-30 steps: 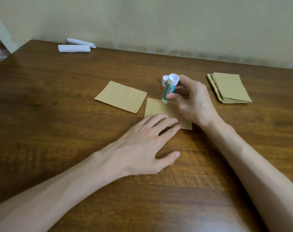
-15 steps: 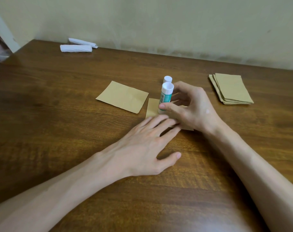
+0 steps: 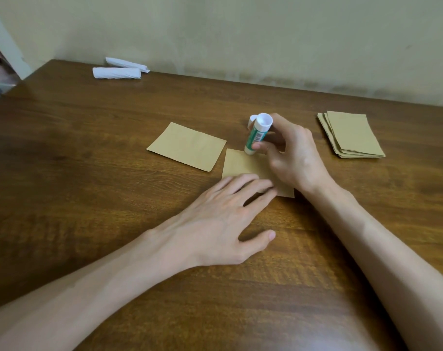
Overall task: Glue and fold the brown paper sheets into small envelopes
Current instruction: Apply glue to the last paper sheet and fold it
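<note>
Since half a second ago the glue stick point(image 3: 257, 135) has travelled back along the left edge of the brown sheet point(image 3: 243, 165), from midway to its far-left corner, while my left hand point(image 3: 223, 219) has not shifted. That hand lies flat, fingers straight, pressing the sheet's near edge onto the counter point(image 3: 88, 173). My right hand point(image 3: 295, 158) is curled round the stick, thumb and fingertips pinching its lower barrel. The sheet sits mid-counter, just beside both hands. I judge I'm still laying glue, so I should keep the tip light and in a narrow band along the edge. Thin paper like this will likely drag or wrinkle unless I hold it down firmly. The stick is a smooth white cylinder with a green label, and its white cap point(image 3: 251, 120) stands just behind it. A loose sheet point(image 3: 187, 146), matte, tan and rectangular, lies to the left. A fanned stack point(image 3: 352, 135) of the same paper waits at far right. White paper rolls point(image 3: 117, 72) rest at the far-left wall, on glossy dark woodgrain.
</note>
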